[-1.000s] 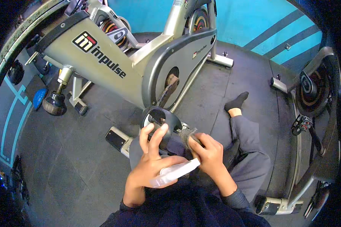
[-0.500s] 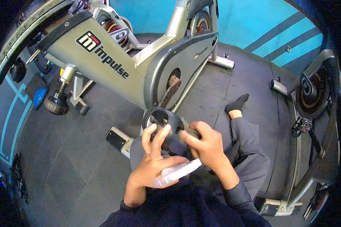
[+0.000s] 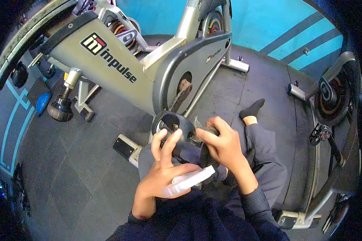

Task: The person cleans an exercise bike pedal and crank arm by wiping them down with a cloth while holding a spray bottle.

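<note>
Seated on the dark tiled floor (image 3: pixel 90 172) of an exercise room, I work with both hands at the black pedal cage (image 3: pixel 186 134) of an "impulse" bike (image 3: pixel 108 60). The cage sits in front of me below the bike's crank (image 3: pixel 181 94), its long axis slanting from upper left to lower right, its rounded opening at the upper-left end.

Two fingers of my left hand (image 3: pixel 159 176) stand raised and parted, their tips at the cage's near rim; the thumb and remaining fingers close around a translucent container (image 3: pixel 185 184). That container lies aslant, its white end pointing to the upper right. My right hand (image 3: pixel 225 146) pinches a rumpled grey cloth (image 3: pixel 197 124) between curled fingers and thumb, against the cage's right side.

My trousered leg (image 3: pixel 265 156) stretches out to the right, ending in a dark sock (image 3: pixel 252 108). The floor's tile seams run toward a turquoise wall (image 3: pixel 265 24) crossed by dark diagonal stripes. Another bike (image 3: pixel 334 94) stands at the right edge, and a blue domed object (image 3: pixel 43 103) lies on the left, near a black knobbed foot (image 3: pixel 60 110).
</note>
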{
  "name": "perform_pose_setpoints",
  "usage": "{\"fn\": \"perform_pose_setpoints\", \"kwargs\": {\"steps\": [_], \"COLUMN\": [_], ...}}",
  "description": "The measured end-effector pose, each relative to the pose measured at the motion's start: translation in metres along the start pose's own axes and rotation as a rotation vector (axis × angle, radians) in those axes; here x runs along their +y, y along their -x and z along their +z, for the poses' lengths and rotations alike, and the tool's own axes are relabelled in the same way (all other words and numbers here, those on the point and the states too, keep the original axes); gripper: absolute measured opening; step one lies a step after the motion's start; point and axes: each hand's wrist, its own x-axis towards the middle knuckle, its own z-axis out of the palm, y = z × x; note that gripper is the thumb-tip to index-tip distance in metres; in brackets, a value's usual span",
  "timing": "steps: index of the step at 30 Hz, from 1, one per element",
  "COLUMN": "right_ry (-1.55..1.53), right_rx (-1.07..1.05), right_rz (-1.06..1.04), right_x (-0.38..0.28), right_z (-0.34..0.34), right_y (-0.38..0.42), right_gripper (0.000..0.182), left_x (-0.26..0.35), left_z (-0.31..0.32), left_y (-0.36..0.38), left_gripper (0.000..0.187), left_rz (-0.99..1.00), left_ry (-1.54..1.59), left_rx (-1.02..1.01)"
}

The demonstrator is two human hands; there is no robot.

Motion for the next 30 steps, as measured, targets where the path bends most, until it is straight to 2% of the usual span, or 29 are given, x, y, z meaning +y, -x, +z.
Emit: {"fn": "perform_pose_setpoints", "kwargs": {"steps": [3,5,7,10,12,16,18,21,30], "right_ry": [-0.051,-0.169,-0.151,-0.248,-0.506,-0.473,-0.31,-0.256,-0.364], "right_rx": [0.023,-0.045,-0.086,-0.036,0.135,0.108,0.018,0.006,-0.007], "right_rz": [0.04,-0.022,0.027,0.04,0.215,0.232,0.149,0.116,0.163], "right_x": [-0.003,-0.006,-0.009,0.0,0.009,0.005,-0.001,0.002,0.003], "right_z": [0.003,0.004,0.003,0.008,0.012,0.013,0.011,0.008,0.009], "right_y": [0.0,0.004,0.006,0.007,0.011,0.012,0.008,0.005,0.0], "right_gripper": [0.028,0.027,0.027,0.026,0.025,0.026,0.027,0.027,0.024], "left_x": [-0.002,-0.004,-0.003,-0.002,-0.002,-0.003,-0.003,-0.001,-0.001], "left_z": [0.001,0.005,0.001,-0.003,-0.003,0.002,0.002,0.001,0.004], "left_y": [0.0,0.001,-0.002,-0.004,-0.002,0.003,0.001,-0.003,0.001], "left_gripper": [0.037,0.038,0.038,0.038,0.039,0.039,0.038,0.039,0.037], "left_rz": [0.0,-0.001,0.005,0.049,0.071,0.02,0.035,0.064,-0.006], "left_ry": [0.022,0.063,0.032,-0.033,-0.057,0.014,-0.04,-0.108,-0.016], "left_rx": [0.001,0.023,0.008,0.009,0.011,0.004,0.015,0.037,0.028]}}
